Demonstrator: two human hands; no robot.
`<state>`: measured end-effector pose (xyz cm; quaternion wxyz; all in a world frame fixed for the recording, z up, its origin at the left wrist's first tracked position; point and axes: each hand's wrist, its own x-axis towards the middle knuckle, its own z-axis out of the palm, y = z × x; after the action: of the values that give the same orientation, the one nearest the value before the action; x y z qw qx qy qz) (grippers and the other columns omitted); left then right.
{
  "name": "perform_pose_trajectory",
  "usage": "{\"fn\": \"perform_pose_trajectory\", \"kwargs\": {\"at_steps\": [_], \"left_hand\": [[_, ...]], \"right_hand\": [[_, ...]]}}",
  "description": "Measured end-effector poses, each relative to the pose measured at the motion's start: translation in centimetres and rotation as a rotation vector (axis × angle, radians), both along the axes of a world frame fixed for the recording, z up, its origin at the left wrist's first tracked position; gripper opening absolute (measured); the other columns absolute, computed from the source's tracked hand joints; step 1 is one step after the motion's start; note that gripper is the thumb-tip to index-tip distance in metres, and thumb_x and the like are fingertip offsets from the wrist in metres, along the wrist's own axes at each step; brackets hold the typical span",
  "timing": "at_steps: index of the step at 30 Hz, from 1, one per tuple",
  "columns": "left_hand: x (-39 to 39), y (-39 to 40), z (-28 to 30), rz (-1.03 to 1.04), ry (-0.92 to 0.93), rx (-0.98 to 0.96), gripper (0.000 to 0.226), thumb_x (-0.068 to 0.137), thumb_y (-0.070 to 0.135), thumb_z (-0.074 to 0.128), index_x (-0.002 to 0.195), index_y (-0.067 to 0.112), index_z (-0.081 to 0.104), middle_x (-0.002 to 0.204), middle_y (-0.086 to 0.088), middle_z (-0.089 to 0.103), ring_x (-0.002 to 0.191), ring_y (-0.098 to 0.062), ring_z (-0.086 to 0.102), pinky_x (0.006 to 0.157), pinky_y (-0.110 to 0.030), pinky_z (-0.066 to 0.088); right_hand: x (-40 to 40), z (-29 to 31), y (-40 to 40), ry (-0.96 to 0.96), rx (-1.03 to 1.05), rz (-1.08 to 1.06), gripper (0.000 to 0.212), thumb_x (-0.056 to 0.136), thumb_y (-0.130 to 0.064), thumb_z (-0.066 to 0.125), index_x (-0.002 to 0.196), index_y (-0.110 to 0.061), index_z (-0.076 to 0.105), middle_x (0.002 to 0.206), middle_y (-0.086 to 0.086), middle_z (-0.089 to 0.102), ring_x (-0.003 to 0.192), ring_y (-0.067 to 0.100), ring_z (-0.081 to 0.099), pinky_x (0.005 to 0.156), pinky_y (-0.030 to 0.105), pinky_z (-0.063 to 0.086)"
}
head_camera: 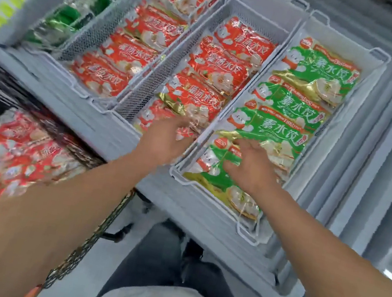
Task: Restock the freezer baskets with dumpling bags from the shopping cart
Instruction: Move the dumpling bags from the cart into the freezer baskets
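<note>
Three white wire baskets sit side by side in the open freezer. The right basket [376, 56] holds several green dumpling bags, and my right hand [249, 166] rests on the nearest green bag [214, 174] with fingers curled at its top edge. The middle basket [154, 81] holds several red dumpling bags; my left hand [166, 135] reaches over its near end and touches the nearest red bag [153, 115], blurred by motion. The left basket [89, 34] is also filled with red bags. More red dumpling bags [14, 159] lie in the shopping cart [89, 236] at lower left.
The freezer's grey front rim [104, 130] runs between the cart and the baskets. A further compartment at far left holds green packs [83, 7]. My legs and the grey floor [151, 221] are below, between cart and freezer.
</note>
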<state>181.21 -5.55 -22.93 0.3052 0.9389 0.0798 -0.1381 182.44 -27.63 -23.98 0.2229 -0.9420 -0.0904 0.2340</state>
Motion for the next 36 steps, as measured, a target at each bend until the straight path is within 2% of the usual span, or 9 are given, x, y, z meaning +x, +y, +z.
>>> {"fn": "perform_pose_trajectory", "kwargs": {"at_steps": [8,11,15,17,20,22,24,28,36], "left_hand": [[-14.0,9.5,2.2,0.454,-0.047,0.002,0.037,0.088,0.03,0.065,0.122,0.014,0.066,0.117,-0.006,0.07,0.108,-0.025,0.064,0.093,-0.032,0.048],[-19.4,13.4,2.0,0.609,0.003,-0.038,0.039,0.089,0.028,0.067,0.125,0.014,0.065,0.122,-0.004,0.068,0.113,-0.023,0.063,0.096,-0.031,0.047],[-26.0,18.4,0.6,0.78,0.097,-0.074,0.046,0.09,0.035,0.067,0.13,0.014,0.061,0.127,-0.004,0.065,0.115,-0.023,0.062,0.097,-0.034,0.05],[-29.0,20.7,-0.4,0.831,0.14,-0.071,0.044,0.091,0.036,0.066,0.128,0.012,0.061,0.127,-0.005,0.065,0.113,-0.024,0.062,0.092,-0.028,0.047],[-32.7,23.6,-2.1,0.885,0.189,-0.094,0.041,0.092,0.033,0.064,0.128,0.012,0.06,0.129,-0.005,0.064,0.096,-0.023,0.066,0.075,-0.023,0.044],[-34.9,25.1,-3.3,0.911,0.219,-0.109,0.044,0.091,0.035,0.064,0.13,0.013,0.061,0.13,-0.003,0.064,0.099,-0.021,0.066,0.078,-0.024,0.045],[-36.4,26.3,-4.4,0.946,0.241,-0.151,0.045,0.091,0.035,0.065,0.13,0.014,0.062,0.129,-0.003,0.065,0.11,-0.022,0.063,0.089,-0.027,0.045],[-37.7,27.6,-5.7,0.994,0.297,-0.208,0.046,0.091,0.035,0.063,0.131,0.014,0.059,0.132,-0.004,0.063,0.118,-0.024,0.06,0.093,-0.028,0.044],[-37.2,28.7,-10.2,1.168,0.35,-0.34,0.049,0.091,0.029,0.062,0.136,0.011,0.054,0.133,-0.007,0.062,0.115,-0.023,0.059,0.093,-0.028,0.043]], "right_hand": [[-5.4,3.2,12.9,-0.04,0.087,0.349,0.047,0.083,-0.03,0.064,0.124,-0.009,0.059,0.122,0.016,0.059,0.115,0.035,0.053,0.094,0.037,0.043],[-7.7,3.7,18.2,-0.041,0.087,0.5,0.052,0.082,-0.037,0.059,0.127,-0.011,0.057,0.124,0.015,0.059,0.115,0.034,0.055,0.096,0.04,0.045],[-11.3,3.3,24.5,-0.057,0.052,0.641,0.049,0.086,-0.031,0.064,0.132,-0.013,0.056,0.13,0.013,0.055,0.12,0.031,0.052,0.098,0.037,0.043],[-12.9,2.4,27.3,-0.039,0.022,0.707,0.048,0.086,-0.03,0.064,0.13,-0.012,0.057,0.127,0.012,0.056,0.117,0.031,0.054,0.094,0.037,0.045],[-15.1,0.2,30.9,0.018,-0.031,0.771,0.043,0.087,-0.029,0.064,0.122,-0.004,0.059,0.119,0.015,0.058,0.109,0.032,0.057,0.089,0.039,0.048],[-16.4,-1.1,32.8,0.052,-0.065,0.786,0.043,0.088,-0.029,0.063,0.124,-0.005,0.059,0.124,0.014,0.057,0.111,0.031,0.058,0.092,0.039,0.048],[-17.3,-2.1,34.4,0.081,-0.1,0.807,0.048,0.09,-0.029,0.061,0.133,-0.009,0.055,0.134,0.012,0.054,0.117,0.029,0.057,0.096,0.036,0.047],[-18.2,-4.2,36.7,0.154,-0.196,0.829,0.05,0.091,-0.029,0.062,0.136,-0.009,0.052,0.138,0.013,0.052,0.12,0.029,0.055,0.096,0.034,0.045],[-18.0,-9.4,39.9,0.257,-0.345,0.889,0.052,0.092,-0.029,0.06,0.138,-0.009,0.049,0.141,0.011,0.051,0.128,0.028,0.048,0.101,0.035,0.041]]}}
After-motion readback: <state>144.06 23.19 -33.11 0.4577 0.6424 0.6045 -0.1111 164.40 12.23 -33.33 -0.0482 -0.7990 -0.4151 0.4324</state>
